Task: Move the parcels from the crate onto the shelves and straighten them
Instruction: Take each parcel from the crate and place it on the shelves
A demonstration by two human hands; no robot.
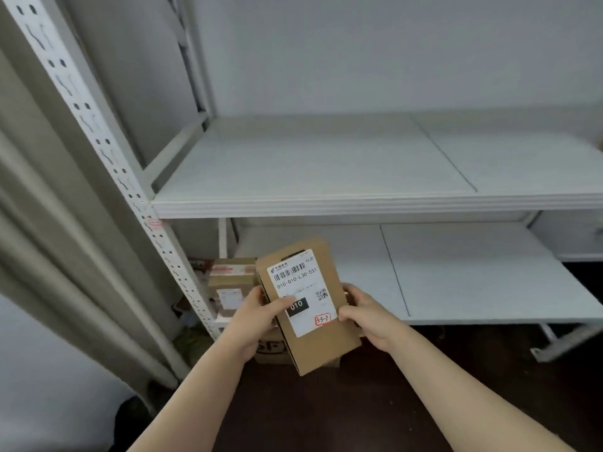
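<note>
Head view: we're holding one parcel (310, 308), a flat brown cardboard box with its long side tilted slightly left of upright and its label face towards us. It's in the air in front of the left end of the lower shelf (473, 272) and below the upper shelf (326, 164), touching neither.

The left hand (257, 316) grips the parcel's left edge, thumb lying across the label. The right hand (365, 316) grips the right edge, fingers curled round it.

Two more taped brown parcels (230, 282) sit low down behind the left hand, beside the perforated upright (107, 148). What holds them is probably a crate, but the view is too blocked to tell. Another carton (272, 349) sits under the held parcel on the dark floor (326, 412).

The white label (301, 288) carries a barcode, "010-010-L30-551", a QR code and a black block reading "010". A red-bordered sticker (322, 319) is handwritten "3-3-7". The carton below shows "SF" print, partly hidden.
</note>
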